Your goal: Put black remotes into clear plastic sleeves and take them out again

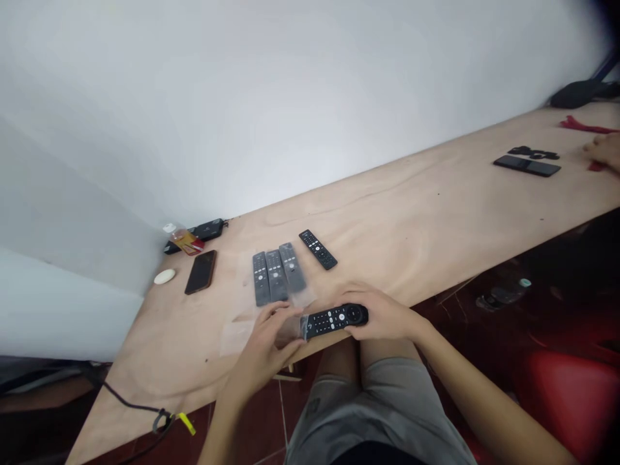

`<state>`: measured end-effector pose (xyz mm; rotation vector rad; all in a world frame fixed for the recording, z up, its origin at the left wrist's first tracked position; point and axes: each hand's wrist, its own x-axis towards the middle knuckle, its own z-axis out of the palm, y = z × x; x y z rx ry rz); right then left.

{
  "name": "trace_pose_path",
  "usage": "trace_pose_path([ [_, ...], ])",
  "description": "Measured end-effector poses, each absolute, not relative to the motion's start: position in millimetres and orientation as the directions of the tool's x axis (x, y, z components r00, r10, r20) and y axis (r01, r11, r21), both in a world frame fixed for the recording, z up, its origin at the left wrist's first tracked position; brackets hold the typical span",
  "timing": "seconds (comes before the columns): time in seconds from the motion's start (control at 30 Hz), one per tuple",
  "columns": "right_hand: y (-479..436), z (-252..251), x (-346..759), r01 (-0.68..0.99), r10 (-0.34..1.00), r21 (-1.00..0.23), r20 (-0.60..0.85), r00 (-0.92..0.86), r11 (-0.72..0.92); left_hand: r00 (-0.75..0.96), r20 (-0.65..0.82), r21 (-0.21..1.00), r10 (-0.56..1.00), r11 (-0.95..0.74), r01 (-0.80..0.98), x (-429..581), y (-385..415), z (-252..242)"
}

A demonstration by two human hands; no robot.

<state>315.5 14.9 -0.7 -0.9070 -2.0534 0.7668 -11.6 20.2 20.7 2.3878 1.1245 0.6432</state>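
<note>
A black remote control point(334, 319) lies sideways between my hands at the table's front edge, its buttons facing up. My right hand point(371, 313) is closed around its right end. At its left end, my left hand point(271, 336) pinches a clear plastic sleeve point(290, 328) that covers the remote's tip. Behind my left hand, three remotes in clear sleeves lie side by side: a left one point(261, 279), a middle one point(277, 274) and a right one point(292, 267). An unwrapped remote point(318, 249) rests farther back, to their right.
On the wooden table point(387, 219), a phone point(200, 272), a white round lid point(165, 276), a bottle point(184, 239) and a black box point(208, 230) stand at left. Far right, another person's hand point(603, 152) is near a dark phone point(527, 166). A cable point(130, 404) hangs at the front left.
</note>
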Motion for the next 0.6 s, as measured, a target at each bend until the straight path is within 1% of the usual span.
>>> trace_pose_path([
  [0.1,17.0,4.6,314.1,0.330,0.787,-0.751,0.390,-0.477,0.572,0.579,0.197,0.610,0.791,-0.561,0.560,-12.0,22.0,20.1],
  [0.23,21.5,11.9,307.2,0.321,0.766,-0.743,0.381,-0.517,0.587,0.578,0.232,0.642,0.782,-0.570,0.514,-0.2,24.2,14.0],
  [0.33,27.1,12.9,295.6,0.301,0.743,-0.743,0.375,-0.554,0.599,0.584,0.259,0.640,0.770,-0.589,0.493,18.4,26.4,7.3],
  [0.43,30.8,10.6,288.4,0.316,0.752,-0.746,0.356,-0.555,0.586,0.585,0.294,0.608,0.756,-0.620,0.496,33.0,27.9,6.3],
  [0.5,29.2,8.4,292.5,0.351,0.776,-0.745,0.342,-0.529,0.568,0.587,0.283,0.587,0.759,-0.621,0.519,33.2,27.5,10.5],
  [0.6,19.5,3.6,311.3,0.451,0.860,-0.747,0.327,-0.392,0.489,0.586,0.240,0.562,0.774,-0.603,0.566,20.4,24.4,18.8],
])
